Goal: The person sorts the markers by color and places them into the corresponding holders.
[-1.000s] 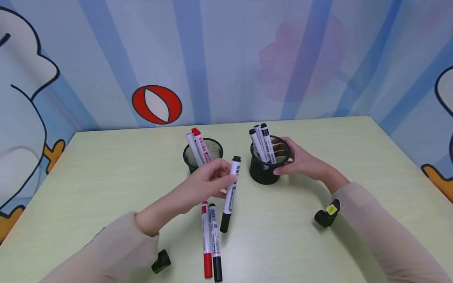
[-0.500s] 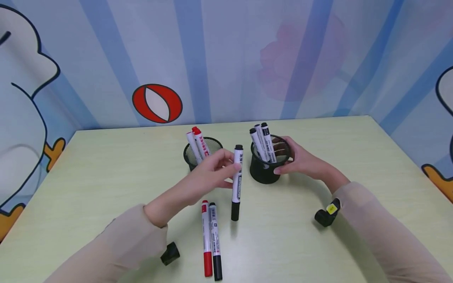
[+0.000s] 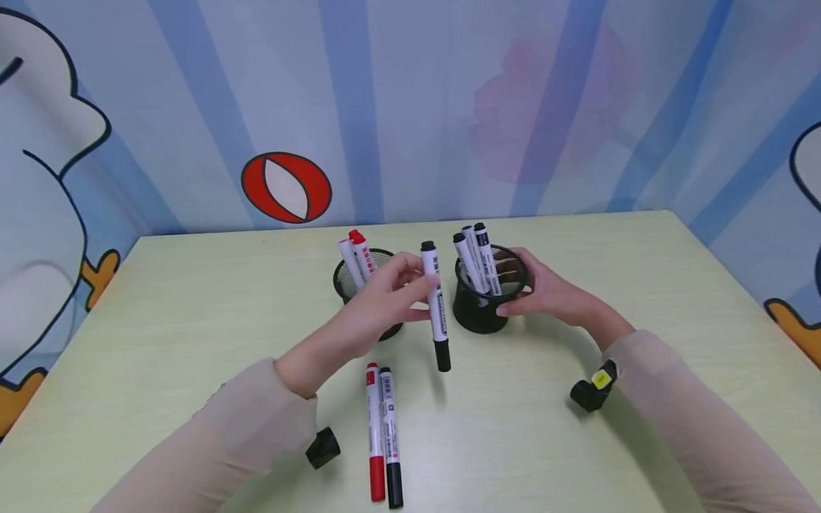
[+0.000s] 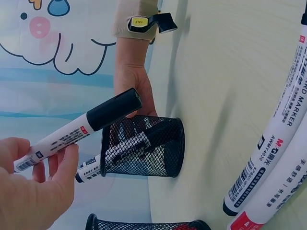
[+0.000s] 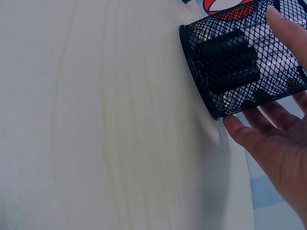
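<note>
Left grip pinches while right grip holds, curved.

Markers are stood in the left cup and right cup on the worktop. Loose markers are laid before them; between the cups, one marker is held.

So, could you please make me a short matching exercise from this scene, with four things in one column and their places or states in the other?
Column one
1. Left hand
2. Right hand
3. Loose red marker
4. Red-and-white ball picture

Column two
A. On the striped blue wall
B. Holds a mesh cup that has markers in it
C. Lies on the table beside a loose black marker
D. Grips a black-ended marker

Right pairs: 1-D, 2-B, 3-C, 4-A.
</note>
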The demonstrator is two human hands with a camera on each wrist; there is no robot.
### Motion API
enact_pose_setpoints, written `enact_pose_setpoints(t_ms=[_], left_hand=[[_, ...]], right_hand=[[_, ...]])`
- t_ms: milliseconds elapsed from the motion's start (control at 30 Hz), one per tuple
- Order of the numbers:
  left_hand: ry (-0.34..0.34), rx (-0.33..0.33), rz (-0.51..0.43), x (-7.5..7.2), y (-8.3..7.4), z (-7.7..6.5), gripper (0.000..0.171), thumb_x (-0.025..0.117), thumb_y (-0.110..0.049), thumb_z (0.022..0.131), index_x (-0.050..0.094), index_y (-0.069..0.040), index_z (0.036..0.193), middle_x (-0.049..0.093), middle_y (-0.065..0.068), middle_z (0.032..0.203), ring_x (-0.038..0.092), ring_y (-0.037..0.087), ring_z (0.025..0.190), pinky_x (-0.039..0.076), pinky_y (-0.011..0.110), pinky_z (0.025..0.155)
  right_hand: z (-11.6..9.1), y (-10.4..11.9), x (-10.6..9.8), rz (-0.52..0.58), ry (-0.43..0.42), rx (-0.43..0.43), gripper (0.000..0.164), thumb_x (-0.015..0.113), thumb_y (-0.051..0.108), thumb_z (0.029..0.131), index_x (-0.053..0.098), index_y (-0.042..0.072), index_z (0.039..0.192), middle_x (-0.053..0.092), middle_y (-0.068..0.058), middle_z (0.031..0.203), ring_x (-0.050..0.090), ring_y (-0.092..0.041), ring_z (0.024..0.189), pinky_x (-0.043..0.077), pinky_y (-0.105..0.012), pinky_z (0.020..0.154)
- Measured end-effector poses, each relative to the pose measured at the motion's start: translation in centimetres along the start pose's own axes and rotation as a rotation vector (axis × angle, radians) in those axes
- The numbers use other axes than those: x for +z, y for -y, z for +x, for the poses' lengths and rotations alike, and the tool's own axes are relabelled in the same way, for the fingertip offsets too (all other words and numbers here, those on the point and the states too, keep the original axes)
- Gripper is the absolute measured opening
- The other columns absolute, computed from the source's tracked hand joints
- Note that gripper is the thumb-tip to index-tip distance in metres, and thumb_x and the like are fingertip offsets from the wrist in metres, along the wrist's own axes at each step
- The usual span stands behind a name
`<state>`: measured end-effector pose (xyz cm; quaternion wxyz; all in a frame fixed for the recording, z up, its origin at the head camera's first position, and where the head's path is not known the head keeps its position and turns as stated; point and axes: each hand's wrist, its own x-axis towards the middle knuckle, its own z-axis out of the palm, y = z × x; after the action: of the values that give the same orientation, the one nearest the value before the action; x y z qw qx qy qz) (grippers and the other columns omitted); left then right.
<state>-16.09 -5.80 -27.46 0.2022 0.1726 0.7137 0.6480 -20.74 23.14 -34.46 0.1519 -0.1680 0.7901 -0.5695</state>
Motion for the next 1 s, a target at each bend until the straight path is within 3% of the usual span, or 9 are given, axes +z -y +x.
enact_pose_setpoints(t_ms=[500, 1000], left_hand=[[-0.081, 0.017, -0.062, 0.2, -0.7, 1.1, 0.029, 0.052, -0.020, 0.096, 0.045, -0.008, 0.122, 0.054, 0.012, 0.111, 0.057, 0.024, 0.102, 0.051, 0.035, 0.084], [-0.165, 0.040, -0.121, 0.6, -2.0, 3.2, 0.030, 0.052, -0.020, 0.096, 0.046, -0.007, 0.122, 0.054, 0.012, 0.111, 0.056, 0.023, 0.103, 0.051, 0.035, 0.086]], right_hand=[[0.0, -0.1, 0.1, -0.004, -0.006, -0.007, 0.082, 0.074, 0.000, 0.073, 0.025, 0.004, 0.138, 0.042, -0.018, 0.131, 0.045, -0.023, 0.112, 0.046, -0.028, 0.086], [0.1, -0.1, 0.0, 0.004, 0.001, -0.010, 0.081, 0.075, 0.000, 0.073, 0.026, 0.006, 0.138, 0.042, -0.017, 0.131, 0.044, -0.024, 0.114, 0.045, -0.027, 0.086]])
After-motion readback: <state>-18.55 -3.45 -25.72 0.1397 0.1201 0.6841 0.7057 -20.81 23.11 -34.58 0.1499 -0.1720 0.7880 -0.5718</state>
